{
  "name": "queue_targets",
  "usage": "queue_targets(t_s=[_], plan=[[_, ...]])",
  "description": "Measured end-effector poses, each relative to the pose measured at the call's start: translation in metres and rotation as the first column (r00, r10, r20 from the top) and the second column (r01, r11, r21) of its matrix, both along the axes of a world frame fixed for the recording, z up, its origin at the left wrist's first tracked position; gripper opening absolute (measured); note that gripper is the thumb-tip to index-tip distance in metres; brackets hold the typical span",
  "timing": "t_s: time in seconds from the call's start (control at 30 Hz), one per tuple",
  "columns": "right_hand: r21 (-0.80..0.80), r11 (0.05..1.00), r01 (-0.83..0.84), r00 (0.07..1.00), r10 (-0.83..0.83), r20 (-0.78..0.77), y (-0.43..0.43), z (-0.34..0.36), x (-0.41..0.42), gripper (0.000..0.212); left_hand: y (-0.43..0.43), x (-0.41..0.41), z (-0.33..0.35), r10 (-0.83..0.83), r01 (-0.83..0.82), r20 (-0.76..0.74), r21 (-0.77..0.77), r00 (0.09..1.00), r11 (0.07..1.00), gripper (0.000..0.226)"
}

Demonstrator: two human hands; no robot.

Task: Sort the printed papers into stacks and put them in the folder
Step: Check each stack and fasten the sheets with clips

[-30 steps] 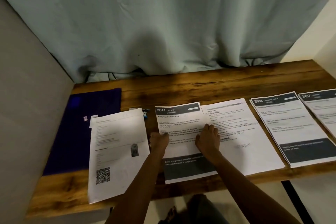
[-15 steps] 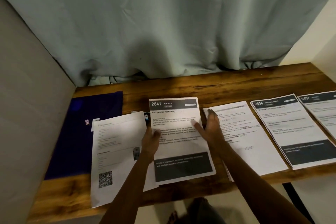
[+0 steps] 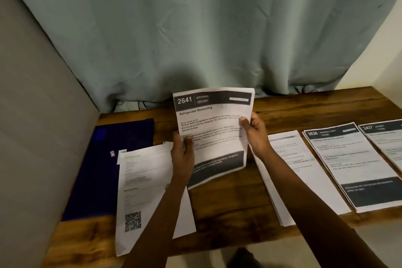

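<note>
in the middle of the frame, the 2641 kitchen papers point(image 3: 213, 130) are now up off the table point(image 3: 228, 206), tilted with the print facing the camera. a second ago they lay flat under both hands between the neighbouring piles, and bare wood shows where they were. that probably means this pile is gathered and ready to be squared up or carried to the dark blue folder point(image 3: 104, 169), which lies flat at the left of the frame and looks closed.

the left hand point(image 3: 182, 154) grips the papers' left edge, thumb on the printed face. the right hand point(image 3: 256, 135) pinches the right edge the same way, fingers behind. both forearms reach up from the bottom of the frame.

the qr-code sheet point(image 3: 141, 185) overlaps the folder's edge; the plain-text pile point(image 3: 293, 169), 3638 pile point(image 3: 352, 165) and 2437 sheet point(image 3: 387, 139) stay flat at right, unfiled.
</note>
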State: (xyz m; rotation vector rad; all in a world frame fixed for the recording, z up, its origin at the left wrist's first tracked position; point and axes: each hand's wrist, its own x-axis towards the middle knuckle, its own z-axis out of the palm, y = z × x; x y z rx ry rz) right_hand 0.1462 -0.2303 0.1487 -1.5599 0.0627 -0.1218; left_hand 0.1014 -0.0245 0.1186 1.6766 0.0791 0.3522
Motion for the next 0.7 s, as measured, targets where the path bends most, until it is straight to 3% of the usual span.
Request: queue_targets(t_s=[0.1, 0.2, 0.43, 0.5, 0.57, 0.7], plan=[[0.005, 0.999, 0.050, 0.992, -0.050, 0.113, 0.001, 0.004, -0.013, 0.021, -0.007, 0.001, 0.005, 0.009, -0.011, 0.061, 0.018, 0.998, 1.000, 0.018], [0.048, 0.996, 0.069, 0.992, -0.074, 0.098, 0.002, -0.011, -0.030, 0.021, -0.011, -0.007, -0.011, 0.021, -0.024, 0.046, 0.055, 0.999, 0.998, 0.021], [-0.042, 0.997, 0.070, 0.995, -0.067, 0.078, -0.001, -0.030, -0.035, 0.021, -0.012, -0.016, -0.026, 0.045, -0.044, -0.076, 0.020, 0.996, 0.999, 0.031], [-0.059, 0.996, 0.066, 0.995, -0.061, 0.080, -0.006, -0.028, -0.031, 0.018, -0.005, -0.017, -0.019, -0.002, -0.003, -0.092, -0.049, 0.996, 0.999, 0.027], [-0.046, 0.997, 0.064, 0.997, -0.062, 0.051, -0.013, -0.027, -0.028, 0.016, 0.007, -0.016, -0.009, -0.110, 0.072, -0.167, -0.216, 0.980, 0.974, 0.021], [0.017, 0.999, 0.036, 0.991, -0.034, -0.129, -0.022, -0.034, -0.024, 0.020, 0.023, -0.004, 0.017, -0.293, 0.180, -0.223, -0.420, 0.930, 0.890, 0.022]])
